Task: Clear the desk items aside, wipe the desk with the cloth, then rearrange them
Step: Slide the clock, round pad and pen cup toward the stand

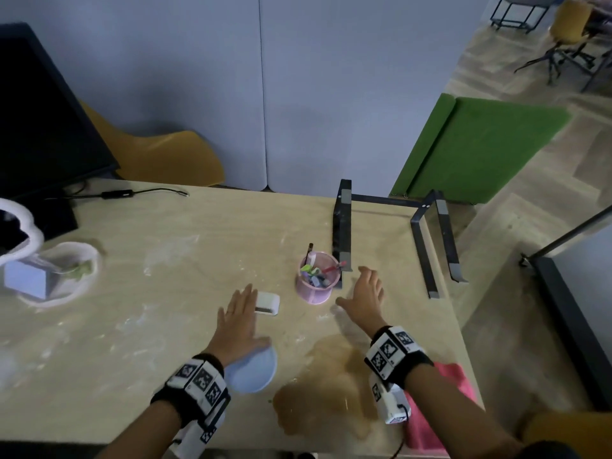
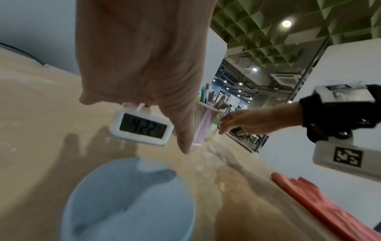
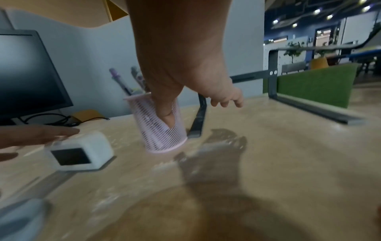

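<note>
My left hand [image 1: 246, 309] hovers flat with straight fingers over the wooden desk [image 1: 185, 260]. Its fingertips reach the left edge of a white digital clock [image 1: 267, 303], which the left wrist view also shows [image 2: 142, 127]; I cannot tell if they touch. Under that wrist lies a light blue plate [image 1: 255, 371]. My right hand [image 1: 356, 289] is spread open just right of a pink mesh pen cup [image 1: 316, 281], the thumb near the cup's wall [image 3: 156, 135]. A pink cloth [image 1: 443, 402] lies at the desk's right edge under my right forearm. Neither hand holds anything.
A brown spill [image 1: 328, 376] and white dusty smears mark the desk. A black metal frame [image 1: 342, 233] stands behind the cup, near the right edge. At the left are a dark monitor [image 1: 43, 134], a cable [image 1: 132, 193] and a white dish [image 1: 66, 276] with a box.
</note>
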`<state>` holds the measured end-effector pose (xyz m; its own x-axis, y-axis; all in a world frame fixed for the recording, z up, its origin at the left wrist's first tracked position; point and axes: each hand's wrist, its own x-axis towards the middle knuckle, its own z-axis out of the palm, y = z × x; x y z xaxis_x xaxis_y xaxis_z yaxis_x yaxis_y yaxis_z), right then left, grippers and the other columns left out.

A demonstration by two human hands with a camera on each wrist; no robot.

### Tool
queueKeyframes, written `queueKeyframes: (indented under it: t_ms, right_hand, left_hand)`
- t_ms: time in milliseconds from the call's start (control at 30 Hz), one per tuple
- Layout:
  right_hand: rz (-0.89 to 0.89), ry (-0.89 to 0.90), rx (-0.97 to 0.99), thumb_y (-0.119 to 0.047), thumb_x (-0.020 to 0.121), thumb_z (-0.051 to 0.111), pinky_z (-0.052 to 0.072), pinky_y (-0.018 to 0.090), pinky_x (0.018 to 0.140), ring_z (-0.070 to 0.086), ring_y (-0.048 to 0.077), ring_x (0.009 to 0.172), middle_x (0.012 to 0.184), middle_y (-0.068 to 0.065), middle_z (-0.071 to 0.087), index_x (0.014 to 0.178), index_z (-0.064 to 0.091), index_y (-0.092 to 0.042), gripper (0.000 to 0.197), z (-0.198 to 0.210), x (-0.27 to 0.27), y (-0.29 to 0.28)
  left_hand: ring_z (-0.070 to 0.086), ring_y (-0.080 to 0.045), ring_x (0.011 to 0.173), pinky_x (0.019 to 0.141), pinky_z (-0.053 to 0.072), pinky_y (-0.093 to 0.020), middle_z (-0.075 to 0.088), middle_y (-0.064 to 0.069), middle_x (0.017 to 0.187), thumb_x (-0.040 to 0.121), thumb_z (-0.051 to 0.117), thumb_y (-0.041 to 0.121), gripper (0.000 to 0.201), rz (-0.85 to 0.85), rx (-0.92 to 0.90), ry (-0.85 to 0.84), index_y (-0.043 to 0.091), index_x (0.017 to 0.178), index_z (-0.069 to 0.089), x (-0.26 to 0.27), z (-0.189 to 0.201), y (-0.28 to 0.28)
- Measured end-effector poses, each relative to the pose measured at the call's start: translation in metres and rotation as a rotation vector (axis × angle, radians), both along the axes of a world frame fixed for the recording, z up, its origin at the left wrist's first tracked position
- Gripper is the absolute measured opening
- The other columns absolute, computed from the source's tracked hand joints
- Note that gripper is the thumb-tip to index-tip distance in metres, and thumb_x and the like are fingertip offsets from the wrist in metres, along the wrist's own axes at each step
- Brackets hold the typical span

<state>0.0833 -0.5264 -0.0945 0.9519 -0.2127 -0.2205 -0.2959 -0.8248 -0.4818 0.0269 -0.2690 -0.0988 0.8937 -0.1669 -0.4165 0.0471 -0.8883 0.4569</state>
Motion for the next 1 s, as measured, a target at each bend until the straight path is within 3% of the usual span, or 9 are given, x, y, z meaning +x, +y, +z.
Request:
queueKeyframes:
  t_ms: [100,200,333,433,533,600,700,833,1000]
  right_hand:
    - [-0.071,0.038,0.136,-0.022,0.059,0.085,0.034,0.042,0.099,0.038,0.029,0.119,0.126,0.010,0.039,0.123,0.036,-0.004,0.083,-0.010,-0.013,0.026]
    - [-0.159,0.001,0.256,-0.026,0.047,0.086,0.043,0.044,0.094,0.047,0.026,0.110,0.117,0.007,0.049,0.118,0.044,-0.006,0.085,-0.018,-0.013,0.050]
    - [-0.257,-0.133,0.384,-0.051,0.034,0.075,0.054,0.042,0.083,0.061,0.020,0.099,0.109,-0.001,0.060,0.119,0.050,-0.021,0.093,-0.043,-0.004,0.066]
    - [-0.373,-0.234,0.511,-0.048,0.045,0.084,0.051,0.041,0.091,0.062,0.020,0.102,0.114,-0.002,0.062,0.119,0.048,-0.024,0.086,-0.030,-0.004,0.076]
    - [-0.405,-0.273,0.560,-0.046,0.046,0.086,0.051,0.040,0.090,0.064,0.018,0.099,0.109,-0.005,0.067,0.113,0.051,-0.029,0.078,-0.025,-0.003,0.076]
    - [-0.389,-0.281,0.560,-0.043,0.046,0.087,0.053,0.040,0.088,0.065,0.018,0.098,0.108,-0.004,0.067,0.113,0.052,-0.027,0.077,-0.022,-0.005,0.074]
    - [-0.321,-0.334,0.530,-0.049,0.045,0.083,0.055,0.040,0.086,0.065,0.017,0.097,0.108,-0.004,0.068,0.115,0.053,-0.024,0.080,-0.021,-0.013,0.071]
    - [-0.256,-0.365,0.548,-0.052,0.043,0.081,0.056,0.036,0.082,0.065,0.012,0.094,0.103,-0.009,0.068,0.111,0.054,-0.029,0.077,-0.020,-0.032,0.059]
    - [-0.278,-0.377,0.592,-0.024,0.048,0.092,0.053,0.015,0.072,0.064,-0.002,0.087,0.097,-0.009,0.067,0.110,0.056,-0.021,0.072,-0.014,-0.057,0.027]
  left_hand:
    - [-0.033,-0.024,0.139,0.114,-0.008,-0.053,-0.041,0.001,0.148,0.066,0.070,0.060,0.129,-0.055,0.075,-0.054,0.024,0.144,-0.026,-0.023,-0.011,0.006]
    - [-0.033,-0.024,0.137,0.114,-0.002,-0.054,-0.043,0.001,0.146,0.062,0.069,0.063,0.132,-0.043,0.098,-0.144,0.021,0.144,-0.025,-0.041,-0.027,0.005]
    - [0.025,-0.039,0.136,0.088,0.046,-0.059,-0.014,-0.011,0.158,0.048,0.070,0.070,0.121,-0.148,0.241,-0.156,0.009,0.145,0.030,-0.062,-0.058,0.003]
    - [0.044,-0.040,0.127,0.079,0.053,-0.054,-0.005,-0.015,0.158,0.058,0.060,0.073,0.109,-0.146,0.262,-0.116,0.011,0.143,0.032,-0.076,-0.075,0.000]
    - [0.032,-0.036,0.130,0.078,0.054,-0.055,0.019,-0.016,0.154,0.084,0.018,0.072,0.089,-0.163,0.277,-0.165,0.015,0.150,0.006,-0.082,-0.083,0.003]
    - [0.031,-0.036,0.129,0.078,0.052,-0.056,0.014,-0.017,0.156,0.087,0.003,0.068,0.083,-0.158,0.287,-0.170,0.015,0.150,0.001,-0.081,-0.086,0.004]
    - [0.032,-0.037,0.128,0.077,0.051,-0.057,-0.007,-0.013,0.158,0.086,0.001,0.067,0.084,-0.158,0.265,-0.166,0.013,0.150,0.000,-0.080,-0.085,0.004]
    - [0.028,-0.040,0.131,0.075,0.051,-0.058,-0.008,-0.012,0.158,0.086,0.001,0.068,0.085,-0.176,0.266,-0.159,0.013,0.150,0.002,-0.076,-0.087,0.002]
    - [-0.009,-0.034,0.146,0.075,0.049,-0.062,-0.008,-0.013,0.158,0.086,-0.002,0.066,0.084,-0.189,0.334,-0.198,0.011,0.150,0.001,-0.073,-0.091,0.002]
